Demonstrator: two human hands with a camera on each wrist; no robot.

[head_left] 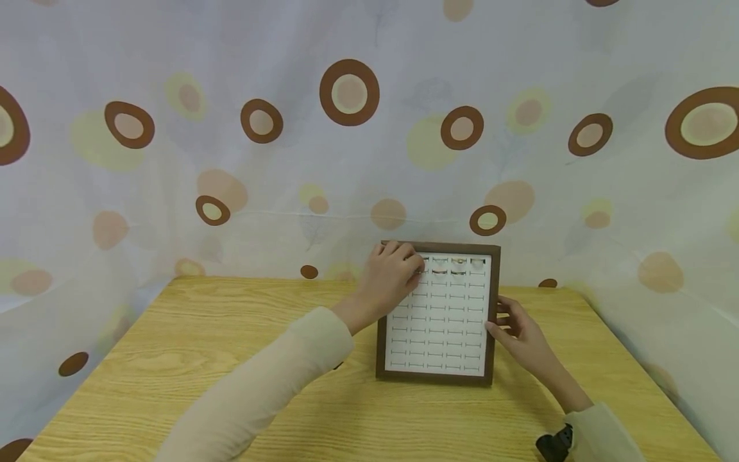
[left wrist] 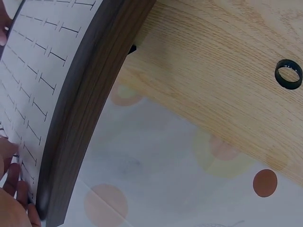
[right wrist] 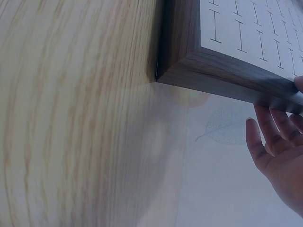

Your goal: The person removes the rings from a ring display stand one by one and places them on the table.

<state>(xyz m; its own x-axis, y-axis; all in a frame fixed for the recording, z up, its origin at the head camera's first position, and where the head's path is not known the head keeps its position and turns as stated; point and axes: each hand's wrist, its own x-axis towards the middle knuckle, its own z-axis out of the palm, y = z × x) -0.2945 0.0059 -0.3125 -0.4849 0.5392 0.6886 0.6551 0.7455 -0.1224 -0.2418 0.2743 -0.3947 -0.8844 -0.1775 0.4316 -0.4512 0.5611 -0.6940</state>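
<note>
1. Tabletop (head_left: 231,321): pale yellow wood grain, before a white patterned cloth (head_left: 277,173).
2. Black ring (left wrist: 286,85): one, loose; plain broad band, on the tabletop left of the frame in the left wrist view.
3. Left hand (head_left: 388,276): in a cream sleeve; fingers bent over the frame's upper left corner, tips at the top slots; whether they pinch a ring cannot be told.
4. Display frame (head_left: 434,378): dark brown, wood-grained, deep-sided, rectangular; stood up on the tabletop, face to the wearer. White panel (head_left: 437,324) with rows of slots, each a dark line with short end bars.
5. Rings (head_left: 458,261): at least five, gold and silver toned, seated in the top two rows; lower rows bare.
6. Right hand (head_left: 522,337): grips the frame's right edge, thumb on the front, fingers behind.
7. Black device (head_left: 553,444): at the right cuff.
</note>
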